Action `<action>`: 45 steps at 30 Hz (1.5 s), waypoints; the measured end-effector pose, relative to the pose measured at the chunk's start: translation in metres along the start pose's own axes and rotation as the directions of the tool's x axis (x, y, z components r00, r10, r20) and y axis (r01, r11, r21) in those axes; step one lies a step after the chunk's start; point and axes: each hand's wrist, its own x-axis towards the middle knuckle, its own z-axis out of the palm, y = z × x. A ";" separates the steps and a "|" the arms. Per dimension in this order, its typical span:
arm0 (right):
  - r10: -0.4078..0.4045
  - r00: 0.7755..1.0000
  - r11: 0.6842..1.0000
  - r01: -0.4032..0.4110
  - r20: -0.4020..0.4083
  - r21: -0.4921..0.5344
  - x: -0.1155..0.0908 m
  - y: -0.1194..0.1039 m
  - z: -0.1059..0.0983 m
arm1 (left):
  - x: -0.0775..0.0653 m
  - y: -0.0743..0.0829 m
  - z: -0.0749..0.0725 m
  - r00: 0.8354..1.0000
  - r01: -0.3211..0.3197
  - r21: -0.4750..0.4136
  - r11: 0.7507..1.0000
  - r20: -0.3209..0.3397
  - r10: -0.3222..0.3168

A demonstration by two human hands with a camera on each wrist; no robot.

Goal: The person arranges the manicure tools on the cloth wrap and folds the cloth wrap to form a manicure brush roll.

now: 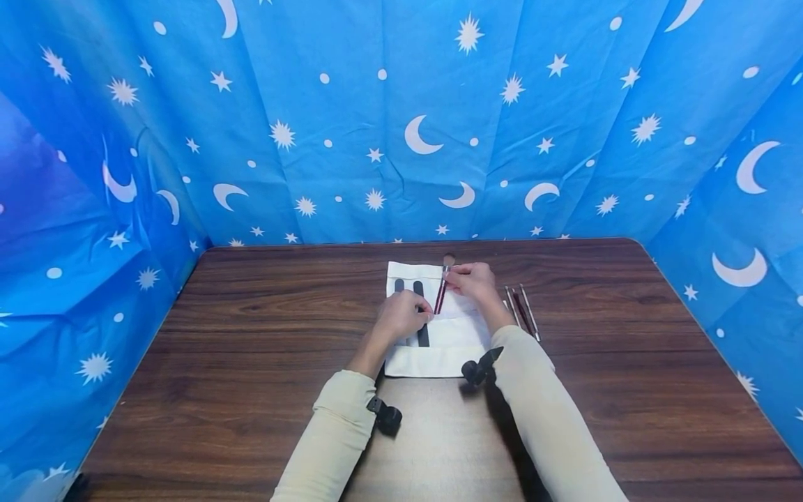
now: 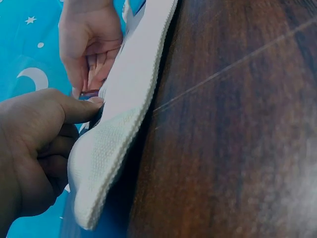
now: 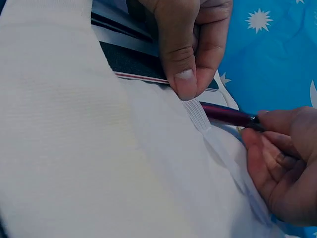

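Observation:
On the table lies a white fabric pouch (image 1: 445, 359) with a gathered elastic edge (image 3: 198, 116) along its pocket. My left hand (image 1: 403, 315) pinches this edge between thumb and forefinger. My right hand (image 1: 472, 280) holds a makeup brush (image 1: 441, 293) near its bristle end, pinched in the fingertips. The brush's dark red handle (image 3: 225, 114) points down toward the elastic edge, its lower end right at the left fingertips. Two black nail files (image 1: 420, 287) stand side by side in the pouch, left of the brush and partly covered by my left hand.
Several slender tools (image 1: 527, 314), some silver and one dark red, lie on the table right of the pouch, close to my right forearm. The brown wooden table (image 1: 263, 335) ends at a blue curtain (image 1: 351, 167) with white moons and stars.

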 end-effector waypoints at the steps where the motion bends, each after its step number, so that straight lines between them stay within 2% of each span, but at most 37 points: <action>1: -0.003 1.000 1.000 0.003 0.011 -0.031 0.001 -0.001 0.001 | 0.000 0.000 0.000 1.000 -0.003 -0.003 1.000 0.001 0.003; 5: -0.032 0.998 0.980 0.041 0.049 -0.193 0.001 -0.007 0.004 | 0.000 -0.002 0.000 1.000 -0.024 0.002 1.000 -0.009 0.024; 9: -0.064 0.997 0.928 0.075 0.041 -0.365 0.000 -0.014 0.010 | 0.000 -0.004 0.000 0.999 -0.041 0.016 0.999 -0.019 0.042; 14: -0.076 0.997 0.870 0.061 -0.011 -0.489 0.000 -0.021 0.018 | 0.000 -0.003 0.000 0.999 -0.048 0.021 0.999 -0.014 0.049; 17: -0.076 0.996 0.858 0.047 -0.036 -0.512 0.000 -0.023 0.021 | 0.000 -0.002 0.000 0.998 -0.054 0.024 0.998 -0.018 0.054; 20: -0.055 0.998 0.863 0.027 -0.040 -0.504 0.000 -0.024 0.022 | 0.000 -0.002 0.001 0.998 -0.051 0.025 0.998 -0.021 0.052; 26: -0.014 1.000 0.875 -0.001 -0.026 -0.485 -0.001 -0.023 0.022 | 0.000 -0.002 0.000 0.999 -0.043 0.016 0.999 -0.022 0.043; 32: -0.014 1.000 0.864 0.007 -0.010 -0.504 -0.002 -0.020 0.021 | 0.000 -0.003 0.000 0.999 -0.034 0.002 0.999 -0.011 0.034; 38: -0.029 0.999 0.836 0.038 0.024 -0.548 -0.009 -0.018 0.019 | 0.000 -0.002 0.000 0.999 -0.029 -0.004 1.000 -0.015 0.029; 43: -0.050 0.999 0.805 0.040 0.000 -0.592 -0.020 -0.015 0.019 | -0.001 0.000 -0.001 1.000 -0.018 -0.007 1.000 -0.012 0.018; 45: -0.048 0.999 0.802 0.032 -0.012 -0.596 -0.025 -0.014 0.019 | -0.001 0.001 -0.001 1.000 -0.013 -0.008 1.000 -0.009 0.013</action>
